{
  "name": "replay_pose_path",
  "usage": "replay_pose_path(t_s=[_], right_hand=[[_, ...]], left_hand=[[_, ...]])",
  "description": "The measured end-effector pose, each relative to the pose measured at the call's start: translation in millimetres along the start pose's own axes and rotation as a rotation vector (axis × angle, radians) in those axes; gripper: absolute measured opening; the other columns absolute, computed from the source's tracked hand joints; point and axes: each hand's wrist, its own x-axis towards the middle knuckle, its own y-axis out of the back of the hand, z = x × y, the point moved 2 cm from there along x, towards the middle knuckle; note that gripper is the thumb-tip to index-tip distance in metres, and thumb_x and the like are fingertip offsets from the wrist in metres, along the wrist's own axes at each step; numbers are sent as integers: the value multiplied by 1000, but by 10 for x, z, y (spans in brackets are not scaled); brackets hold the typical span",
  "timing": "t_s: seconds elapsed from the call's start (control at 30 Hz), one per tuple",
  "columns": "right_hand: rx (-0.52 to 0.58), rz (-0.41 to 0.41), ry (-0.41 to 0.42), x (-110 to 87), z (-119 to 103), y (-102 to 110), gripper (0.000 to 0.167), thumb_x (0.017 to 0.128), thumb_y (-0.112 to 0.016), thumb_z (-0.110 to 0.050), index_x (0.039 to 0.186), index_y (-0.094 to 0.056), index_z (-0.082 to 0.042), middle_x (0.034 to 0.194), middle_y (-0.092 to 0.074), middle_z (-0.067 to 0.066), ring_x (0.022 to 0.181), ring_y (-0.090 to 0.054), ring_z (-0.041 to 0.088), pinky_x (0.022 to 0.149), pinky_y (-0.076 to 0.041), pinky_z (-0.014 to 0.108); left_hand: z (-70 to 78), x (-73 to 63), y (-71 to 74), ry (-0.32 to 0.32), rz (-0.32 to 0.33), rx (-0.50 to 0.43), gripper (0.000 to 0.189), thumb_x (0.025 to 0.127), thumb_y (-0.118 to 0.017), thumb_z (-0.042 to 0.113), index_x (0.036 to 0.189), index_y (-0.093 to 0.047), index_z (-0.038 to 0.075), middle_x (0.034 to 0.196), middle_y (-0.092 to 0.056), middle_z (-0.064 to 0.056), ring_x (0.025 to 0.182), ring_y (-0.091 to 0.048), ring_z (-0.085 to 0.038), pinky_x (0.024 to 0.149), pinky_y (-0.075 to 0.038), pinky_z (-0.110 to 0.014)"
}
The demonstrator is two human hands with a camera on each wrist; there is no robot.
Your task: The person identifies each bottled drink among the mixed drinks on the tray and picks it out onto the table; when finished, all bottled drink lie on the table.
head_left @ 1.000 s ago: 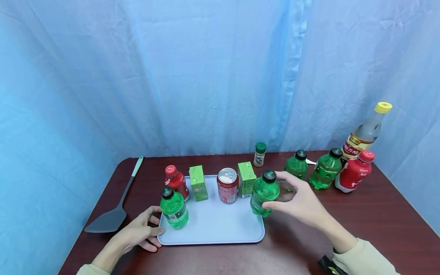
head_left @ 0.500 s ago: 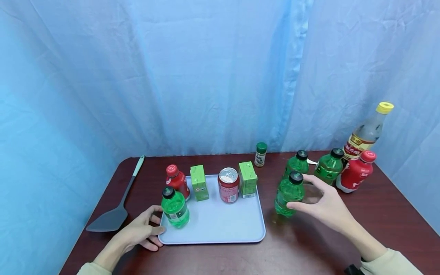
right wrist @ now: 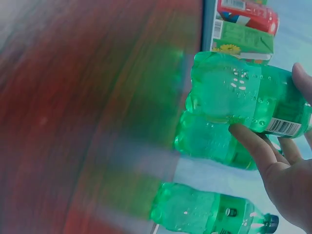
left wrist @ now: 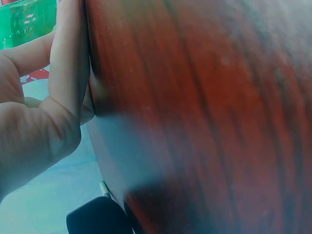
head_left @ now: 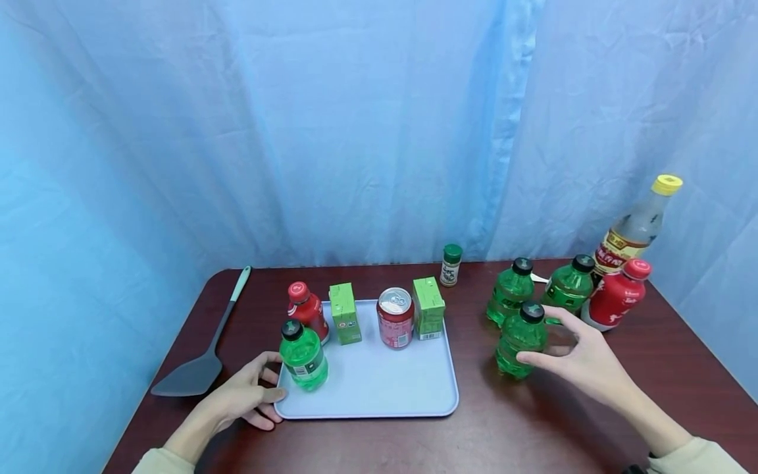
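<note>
My right hand (head_left: 583,359) holds a small green soda bottle (head_left: 520,342) with a black cap, thumb on the near side and fingers behind. The bottle is upright, low over the table right of the tray; it also shows in the right wrist view. My left hand (head_left: 245,392) rests at the left edge of the pale tray (head_left: 391,398), thumb on the rim, fingers relaxed beside it. On the tray stand a green bottle (head_left: 304,359), a red bottle (head_left: 309,315), two green drink cartons (head_left: 345,316) and a red can (head_left: 396,326).
Behind the held bottle stand two more green bottles (head_left: 510,293), a red bottle (head_left: 616,296) and a tall yellow-capped sauce bottle (head_left: 628,237). A green-lidded spice jar (head_left: 451,266) is at the back. Left lies a spatula (head_left: 195,375). Blue curtains (head_left: 379,131) hang behind the table.
My right hand has carried the green bottle from over the tray's right edge rightward, to just in front of the other green bottles. My left hand stays at the tray.
</note>
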Motion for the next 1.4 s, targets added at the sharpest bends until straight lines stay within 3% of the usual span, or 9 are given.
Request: replay_pose_path(t_s=[0.17, 0.57, 0.9, 1.4], right_hand=[[10, 5, 6, 3, 44, 43, 69, 82, -86, -13, 143, -53, -15, 125, -64, 3, 95, -73, 11, 72, -61, 26], [-47, 34, 1, 45, 159, 112, 71, 81, -87, -16, 144, -53, -18, 127, -60, -9, 98, -69, 2, 72, -59, 21], [-34, -25, 64, 65, 257, 157, 72, 82, -85, -7, 143, -46, -12, 130, -54, -8, 109, -59, -10, 70, -61, 26], [39, -25, 45, 85, 301, 105, 71, 82, -84, -3, 142, -46, -11, 132, -48, -2, 108, -61, -6, 69, -62, 31]], left_hand=[[-7, 1, -1, -4, -6, -2, 68, 92, -70, 4, 147, -31, 5, 115, -50, -24, 65, -70, -33, 57, -61, -47], [-10, -1, 0, -6, -9, -7, 68, 92, -70, 4, 147, -31, 5, 115, -50, -24, 64, -70, -33, 57, -61, -47], [13, 28, -9, -10, -7, 3, 68, 92, -71, 6, 147, -31, 5, 116, -50, -23, 66, -70, -33, 58, -62, -48], [-22, 12, 14, -20, -20, -12, 69, 92, -70, 6, 148, -29, 4, 116, -49, -24, 65, -70, -33, 57, -61, -47]])
